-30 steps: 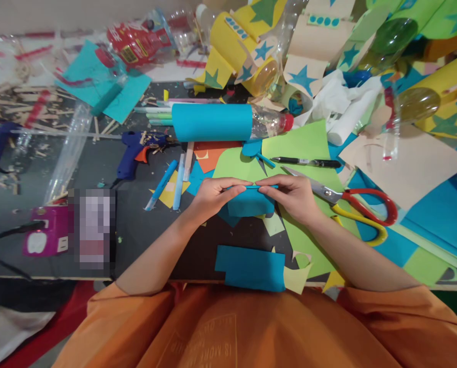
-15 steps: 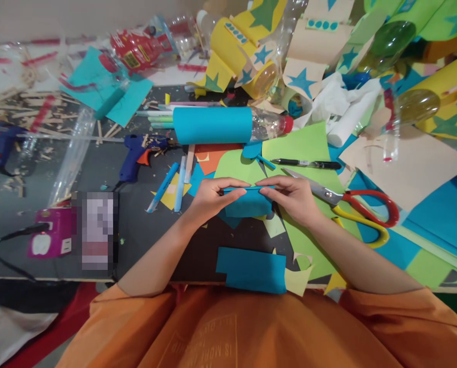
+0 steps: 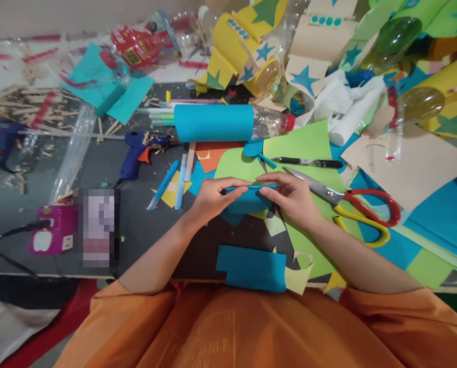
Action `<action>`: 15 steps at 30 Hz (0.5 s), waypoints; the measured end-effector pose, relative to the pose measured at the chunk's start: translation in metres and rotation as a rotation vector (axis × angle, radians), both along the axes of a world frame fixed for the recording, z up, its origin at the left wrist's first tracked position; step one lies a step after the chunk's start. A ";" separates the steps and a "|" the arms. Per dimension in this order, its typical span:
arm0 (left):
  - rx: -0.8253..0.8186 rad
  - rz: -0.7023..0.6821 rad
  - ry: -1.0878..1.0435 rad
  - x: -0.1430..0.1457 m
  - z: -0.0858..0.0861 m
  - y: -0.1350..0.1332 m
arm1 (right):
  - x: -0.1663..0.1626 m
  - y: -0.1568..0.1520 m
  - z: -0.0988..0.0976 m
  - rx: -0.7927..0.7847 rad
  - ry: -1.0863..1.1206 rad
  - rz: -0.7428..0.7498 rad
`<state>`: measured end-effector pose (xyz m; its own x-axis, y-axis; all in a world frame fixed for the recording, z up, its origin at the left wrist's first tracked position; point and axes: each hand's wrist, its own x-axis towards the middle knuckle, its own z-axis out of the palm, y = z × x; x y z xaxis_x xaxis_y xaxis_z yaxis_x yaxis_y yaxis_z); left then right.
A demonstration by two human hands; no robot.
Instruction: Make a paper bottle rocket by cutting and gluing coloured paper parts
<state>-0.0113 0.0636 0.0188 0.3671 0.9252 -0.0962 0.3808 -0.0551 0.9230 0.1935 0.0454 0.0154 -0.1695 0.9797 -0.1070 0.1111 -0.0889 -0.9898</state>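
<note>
Step in hand looks like a fold or roll along the far edge of a small blue paper piece [image 3: 247, 203]. It sits right between the two hands, over the scraps on the worktop [image 3: 144, 230]. The left hand [image 3: 212, 198] pinches the left end of that edge between thumb and fingertips. The right hand [image 3: 292, 197] does the same at the right end, so both are closed on the paper, not loose. The edge shows as a thin straight line from one pinch to the other. I can't tell whether it's creased flat or just curled over.

My take on what the next bit calls for is even pressure from both sides so the line comes out straight, with the rest of the piece lying flat so nothing skews. Looks like thin stuff that would crumple easily.

Pose-wise, both forearms come in from the near edge and angle toward each other. Wrists are low, knuckles up, and the fingertips point inward, nearly meeting over the middle of the piece.

Around them:
- red and yellow scissors [image 3: 353, 207] just right of the right hand
- a black pen [image 3: 309, 162] beyond it
- a blue-wrapped bottle [image 3: 213, 122] past both hands
- a blue glue gun [image 3: 140, 148] beyond the left hand
- another blue rectangle [image 3: 251, 267] nearer the body
</note>
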 end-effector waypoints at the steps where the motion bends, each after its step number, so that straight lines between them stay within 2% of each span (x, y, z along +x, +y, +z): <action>1: 0.009 -0.004 0.002 0.000 -0.001 0.000 | 0.000 0.000 0.000 -0.010 0.001 0.013; 15: -0.029 -0.015 -0.040 0.001 0.004 -0.001 | 0.000 0.002 0.000 0.022 0.007 0.020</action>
